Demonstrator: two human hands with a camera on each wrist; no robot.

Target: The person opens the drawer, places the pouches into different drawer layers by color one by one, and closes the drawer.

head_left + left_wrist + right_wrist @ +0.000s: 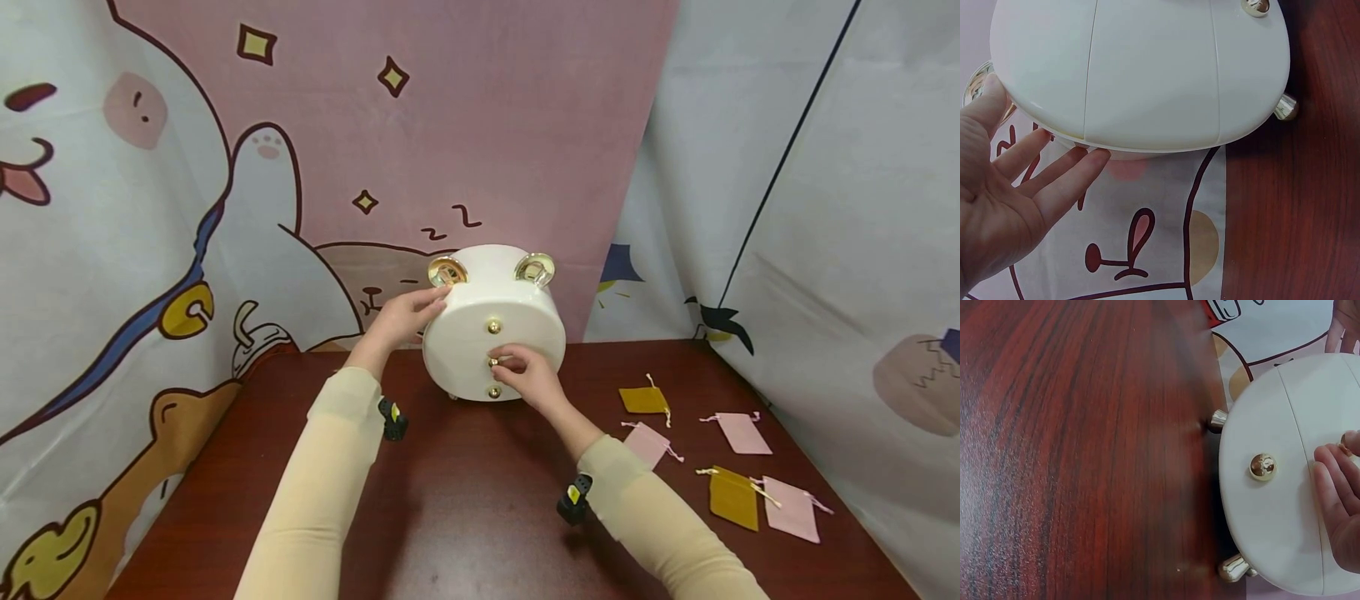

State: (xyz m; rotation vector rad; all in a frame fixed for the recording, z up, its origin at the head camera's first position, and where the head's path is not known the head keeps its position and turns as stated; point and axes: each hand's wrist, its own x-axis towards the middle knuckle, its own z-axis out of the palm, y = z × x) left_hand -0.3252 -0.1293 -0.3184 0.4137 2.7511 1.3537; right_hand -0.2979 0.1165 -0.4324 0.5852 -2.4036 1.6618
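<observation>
A white, round-fronted drawer box (457,350) with two gold ears (535,269) stands at the back of the table. Three gold knobs run down its front, and thin seams divide it into drawers in both wrist views. My right hand (531,382) pinches the middle knob (492,362) between thumb and fingers. The upper knob (493,327) and lower knob (1263,467) are untouched. On the box's left side, just below the ear, rests my left hand (1013,194), its fingers extended along the edge. All the drawers look closed.
To the right on the brown table (465,517) lie several small drawstring pouches, among them a mustard pouch (643,400) and a pink pouch (742,433). A cartoon-printed cloth (525,125) hangs close behind the box. Short gold feet (1232,567) hold the box up.
</observation>
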